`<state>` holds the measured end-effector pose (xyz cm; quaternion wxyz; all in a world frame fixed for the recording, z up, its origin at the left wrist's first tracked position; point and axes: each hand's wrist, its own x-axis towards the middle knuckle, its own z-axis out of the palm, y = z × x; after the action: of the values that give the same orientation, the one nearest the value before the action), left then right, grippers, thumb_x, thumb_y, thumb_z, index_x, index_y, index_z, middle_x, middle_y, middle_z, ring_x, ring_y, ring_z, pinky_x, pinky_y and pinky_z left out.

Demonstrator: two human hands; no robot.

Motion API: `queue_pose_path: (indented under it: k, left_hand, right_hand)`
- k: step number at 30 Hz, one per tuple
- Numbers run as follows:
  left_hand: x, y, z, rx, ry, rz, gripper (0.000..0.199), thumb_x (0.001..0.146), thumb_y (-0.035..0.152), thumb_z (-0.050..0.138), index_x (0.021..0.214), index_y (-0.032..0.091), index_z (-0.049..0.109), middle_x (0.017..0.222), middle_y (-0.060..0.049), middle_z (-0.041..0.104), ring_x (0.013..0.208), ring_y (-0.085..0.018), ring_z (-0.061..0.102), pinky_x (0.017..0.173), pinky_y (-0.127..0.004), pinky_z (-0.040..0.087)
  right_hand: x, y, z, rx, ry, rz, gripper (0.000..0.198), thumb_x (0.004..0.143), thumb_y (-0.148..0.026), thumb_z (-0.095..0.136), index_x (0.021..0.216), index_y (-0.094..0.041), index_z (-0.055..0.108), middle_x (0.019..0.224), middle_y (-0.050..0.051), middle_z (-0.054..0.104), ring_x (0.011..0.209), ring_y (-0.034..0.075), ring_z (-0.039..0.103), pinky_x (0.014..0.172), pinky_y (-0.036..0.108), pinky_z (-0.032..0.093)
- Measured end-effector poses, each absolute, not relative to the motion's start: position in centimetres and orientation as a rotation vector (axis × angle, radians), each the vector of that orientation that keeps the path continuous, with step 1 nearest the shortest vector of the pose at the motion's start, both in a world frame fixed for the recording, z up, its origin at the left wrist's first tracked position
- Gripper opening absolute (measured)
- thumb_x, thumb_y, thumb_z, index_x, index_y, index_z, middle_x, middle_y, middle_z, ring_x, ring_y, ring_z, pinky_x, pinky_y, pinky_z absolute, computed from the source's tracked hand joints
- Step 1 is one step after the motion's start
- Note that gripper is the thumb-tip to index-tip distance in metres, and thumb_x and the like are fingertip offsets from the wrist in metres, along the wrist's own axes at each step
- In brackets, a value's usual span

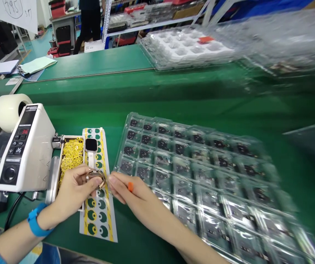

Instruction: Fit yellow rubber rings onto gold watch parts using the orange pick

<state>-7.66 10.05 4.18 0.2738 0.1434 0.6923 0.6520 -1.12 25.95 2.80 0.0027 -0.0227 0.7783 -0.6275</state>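
Counted two hands, left [73,187] and right [124,189]; one tape dispenser [17,146] bearing one tape roll [10,110]; one white smartwatch [91,148]; one sticker sheet [99,212]; one box of yellow rings [72,156]; one wristband [35,222].

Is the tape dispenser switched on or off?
On: the tape dispenser shows lit red digits on its display.
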Motion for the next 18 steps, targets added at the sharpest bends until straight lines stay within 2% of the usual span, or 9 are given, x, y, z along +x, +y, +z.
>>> queue_pose_path:
  k: [2,4,7,11,14,18]
  left_hand:
    - [-7.5,10.0,4.0,0.564,2.139,1.74,0.019,0.082,0.023,0.065,0.065,0.016,0.062,0.064,0.001,0.051,0.055,-0.012,0.051,0.049,-0.023,0.04]
    - [-7.3,9.8,3.5,0.837,2.404,1.693,0.012,0.085,0.015,0.06,0.077,0.016,0.069,0.068,-0.001,0.056,0.062,-0.014,0.055,0.053,-0.024,0.044]
    - [-7.1,9.5,2.7,1.306,2.651,1.559,0.021,0.09,0.009,0.052,0.1,0.014,0.069,0.078,-0.006,0.061,0.07,-0.016,0.06,0.058,-0.026,0.051]
    - [-6.8,9.2,2.0,1.732,2.875,1.236,0.029,0.094,0.009,0.042,0.116,0.009,0.061,0.086,-0.013,0.065,0.075,-0.02,0.062,0.062,-0.03,0.055]
    - [-6.8,9.1,2.0,1.865,2.891,1.024,0.032,0.095,0.009,0.037,0.117,0.004,0.06,0.082,-0.015,0.066,0.071,-0.022,0.063,0.056,-0.031,0.053]
    - [-6.8,9.0,2.2,1.97,2.838,0.763,0.036,0.094,0.006,0.032,0.106,-0.005,0.064,0.068,-0.015,0.062,0.064,-0.026,0.062,0.051,-0.034,0.049]
  right_hand:
    - [-1.3,25.9,2.7,0.101,2.301,-2.077,0.063,0.094,-0.071,0.037,0.058,-0.021,0.041,0.046,-0.006,0.032,0.043,0.011,0.028,0.043,0.024,0.027]
    - [-1.4,25.9,2.7,0.178,2.197,-2.151,0.062,0.09,-0.073,0.045,0.059,-0.02,0.049,0.044,-0.005,0.035,0.043,0.011,0.028,0.043,0.024,0.026]
    - [-1.2,25.8,3.0,0.159,2.045,-2.225,0.06,0.086,-0.073,0.055,0.06,-0.018,0.053,0.05,-0.003,0.04,0.045,0.011,0.027,0.042,0.024,0.02]
    - [-0.7,25.3,3.1,0.213,1.757,-2.336,0.056,0.083,-0.069,0.063,0.065,-0.017,0.053,0.055,-0.005,0.034,0.047,0.009,0.019,0.044,0.022,0.018]
    - [-0.6,25.3,2.5,0.262,1.578,-2.411,0.051,0.083,-0.062,0.068,0.066,-0.017,0.053,0.058,-0.005,0.034,0.049,0.009,0.018,0.047,0.022,0.024]
    - [-0.8,25.4,0.7,0.326,1.432,-2.395,0.048,0.078,-0.058,0.075,0.062,-0.017,0.056,0.059,-0.003,0.036,0.048,0.008,0.018,0.045,0.023,0.028]
